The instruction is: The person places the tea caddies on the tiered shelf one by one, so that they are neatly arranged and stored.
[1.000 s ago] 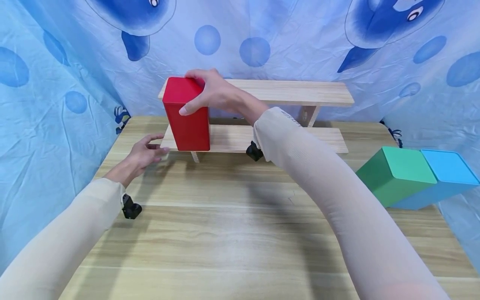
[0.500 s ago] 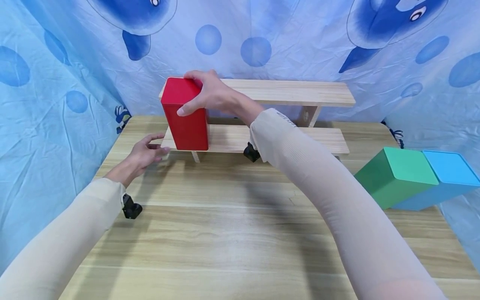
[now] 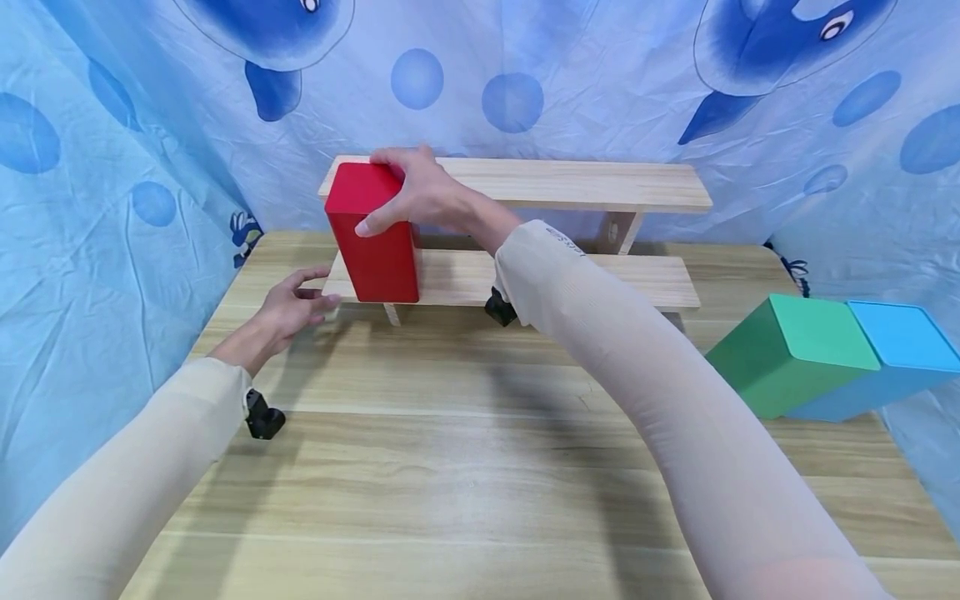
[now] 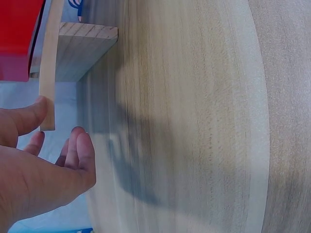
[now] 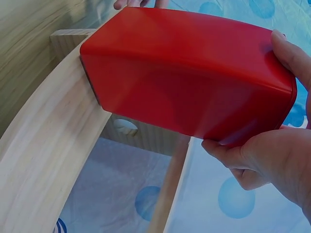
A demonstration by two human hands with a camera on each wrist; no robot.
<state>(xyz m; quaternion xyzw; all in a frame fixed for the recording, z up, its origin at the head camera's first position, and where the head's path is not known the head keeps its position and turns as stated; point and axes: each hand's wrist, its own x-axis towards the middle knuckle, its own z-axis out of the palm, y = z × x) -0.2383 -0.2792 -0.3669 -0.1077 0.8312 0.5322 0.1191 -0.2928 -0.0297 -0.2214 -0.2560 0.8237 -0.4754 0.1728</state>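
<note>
A tall red box [image 3: 375, 250] stands at the left end of the lower board of a two-tier wooden shelf [image 3: 465, 275]. My right hand [image 3: 420, 196] grips the box near its top, thumb on the front face and fingers at the far side. In the right wrist view, the thumb and fingers span the upper end of the red box [image 5: 184, 77]. My left hand [image 3: 288, 308] holds the left end of the lower board. In the left wrist view, that hand's thumb lies on the board's end [image 4: 48, 82], with fingers curled beneath it.
A green box [image 3: 795, 350] and a blue box [image 3: 900, 350] stand side by side at the right of the wooden table [image 3: 465, 467]. The shelf's upper board [image 3: 585, 183] runs behind the red box. A blue patterned curtain [image 3: 465, 75] surrounds the table.
The top of the red box has dropped slightly in view, showing more of the upper board behind it. The right hand has shifted a little with it. The left hand stays put.
</note>
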